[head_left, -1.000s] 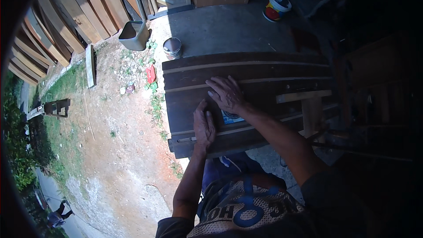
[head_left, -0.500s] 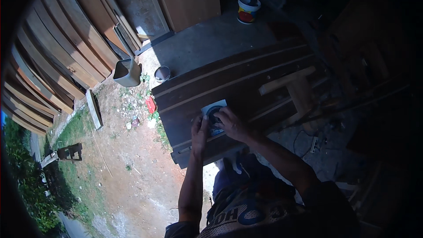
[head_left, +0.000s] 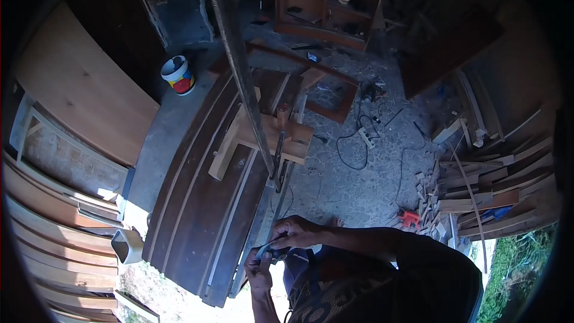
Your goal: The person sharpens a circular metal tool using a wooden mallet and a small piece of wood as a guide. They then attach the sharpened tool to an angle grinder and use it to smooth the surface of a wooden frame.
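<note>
1. Clock bearings run from the hands, 12 being the top of the view. The thin pale-blue piece (head_left: 263, 249) is between both hands, at the near right edge of the dark boards (head_left: 206, 215), close to the torso.
2. Right hand (head_left: 297, 232): fingers bent, pinching the piece from above. Left hand (head_left: 258, 268): curled, thumb up against it from below. Two-handed grip probably steadies something thin and flexible.
3. Light wooden T-piece (head_left: 226, 154), at 11 to 12 o'clock, lies across the boards. A ridged metal bar (head_left: 234, 48) passes over it in view; perhaps part of a clamp pinning it, though contact is uncertain.
4. Bucket (head_left: 177, 78) stands at 11, power strip (head_left: 366, 138) on the floor at 1; its slack cord presumably leaves reach for tools.
5. Hard to make out: left fingertips, hidden behind the hand; what the piece is; a dark shape below the right hand. Left forearm is cut off at 6; far corners sink into shadow.
</note>
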Available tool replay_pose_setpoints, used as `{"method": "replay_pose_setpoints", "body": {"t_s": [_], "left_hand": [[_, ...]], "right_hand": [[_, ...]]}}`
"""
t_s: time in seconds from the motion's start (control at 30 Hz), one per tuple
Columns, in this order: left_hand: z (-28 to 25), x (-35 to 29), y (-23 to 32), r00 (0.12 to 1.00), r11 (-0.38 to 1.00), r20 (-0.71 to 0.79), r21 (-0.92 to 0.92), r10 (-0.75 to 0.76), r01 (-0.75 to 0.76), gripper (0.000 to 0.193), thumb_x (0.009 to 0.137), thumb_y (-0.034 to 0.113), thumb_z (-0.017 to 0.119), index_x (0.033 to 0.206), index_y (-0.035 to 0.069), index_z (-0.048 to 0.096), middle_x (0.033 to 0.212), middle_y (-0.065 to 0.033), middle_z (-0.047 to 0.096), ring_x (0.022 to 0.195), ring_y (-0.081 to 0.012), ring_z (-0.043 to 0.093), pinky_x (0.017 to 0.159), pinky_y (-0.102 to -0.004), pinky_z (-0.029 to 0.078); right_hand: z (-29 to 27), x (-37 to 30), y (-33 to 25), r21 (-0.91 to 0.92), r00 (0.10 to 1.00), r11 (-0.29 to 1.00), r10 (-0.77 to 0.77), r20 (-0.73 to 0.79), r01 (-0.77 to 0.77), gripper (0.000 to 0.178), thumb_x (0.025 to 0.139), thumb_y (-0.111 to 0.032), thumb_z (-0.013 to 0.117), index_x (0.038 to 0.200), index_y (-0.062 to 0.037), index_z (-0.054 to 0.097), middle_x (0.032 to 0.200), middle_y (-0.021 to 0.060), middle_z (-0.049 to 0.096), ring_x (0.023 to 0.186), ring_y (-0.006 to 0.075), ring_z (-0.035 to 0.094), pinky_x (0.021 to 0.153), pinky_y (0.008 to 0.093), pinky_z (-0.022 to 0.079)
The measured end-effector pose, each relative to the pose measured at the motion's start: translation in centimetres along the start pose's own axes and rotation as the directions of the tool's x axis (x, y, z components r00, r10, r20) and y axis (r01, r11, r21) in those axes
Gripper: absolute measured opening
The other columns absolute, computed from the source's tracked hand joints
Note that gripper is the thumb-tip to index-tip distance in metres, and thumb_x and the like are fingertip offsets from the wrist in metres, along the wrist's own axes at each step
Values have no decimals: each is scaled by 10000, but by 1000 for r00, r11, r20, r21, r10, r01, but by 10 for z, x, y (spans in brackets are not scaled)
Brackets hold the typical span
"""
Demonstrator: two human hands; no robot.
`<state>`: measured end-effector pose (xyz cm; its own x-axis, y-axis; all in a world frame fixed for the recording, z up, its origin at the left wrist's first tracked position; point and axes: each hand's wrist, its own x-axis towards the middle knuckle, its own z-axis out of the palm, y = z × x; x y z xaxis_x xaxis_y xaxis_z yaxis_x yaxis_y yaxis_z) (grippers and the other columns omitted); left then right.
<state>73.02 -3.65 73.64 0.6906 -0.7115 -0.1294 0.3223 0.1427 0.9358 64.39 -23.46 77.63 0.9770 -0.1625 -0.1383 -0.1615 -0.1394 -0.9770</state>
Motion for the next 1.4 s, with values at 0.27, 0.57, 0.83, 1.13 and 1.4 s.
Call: {"method": "replay_pose_setpoints", "body": {"t_s": [0.27,0.57,0.83,1.13,1.4], "left_hand": [[131,22,-24,979,1000,206,27,-6,1,69,948,30,635,1000,-2,668,877,-44,688,764,-84,575,699,-245,457],[322,64,-84,877,982,444,47,-183,181,143,949,38,651,1070,-16,706,965,-97,737,878,-143,676,834,-313,539],[464,119,-115,779,930,526,70,-342,361,173,924,-56,653,1084,-4,689,985,-64,732,923,-129,661,853,-289,523],[606,219,-200,499,879,731,447,-465,164,111,933,67,701,855,21,637,768,35,594,733,-30,489,650,-217,392],[770,288,-214,411,860,755,452,-510,236,137,926,125,742,986,11,696,845,0,683,778,-62,606,697,-238,483]], "right_hand": [[-100,-108,15,62,970,995,-68,-233,84,242,910,-232,733,1036,-28,703,945,120,661,892,215,678,786,335,528],[-235,-258,69,326,861,944,214,-460,-61,255,926,-233,722,1064,-23,681,960,93,686,923,195,694,793,323,551],[-333,-325,119,160,693,976,13,-721,148,223,933,-180,730,1078,-16,684,854,54,672,793,114,633,705,293,496],[-494,-385,150,153,636,980,201,-745,-129,197,964,-203,700,1014,-12,699,844,44,696,792,99,634,654,314,495],[-596,-413,176,546,393,751,407,-825,370,126,947,-66,693,1054,-7,663,963,76,712,886,66,643,769,255,552]]}}
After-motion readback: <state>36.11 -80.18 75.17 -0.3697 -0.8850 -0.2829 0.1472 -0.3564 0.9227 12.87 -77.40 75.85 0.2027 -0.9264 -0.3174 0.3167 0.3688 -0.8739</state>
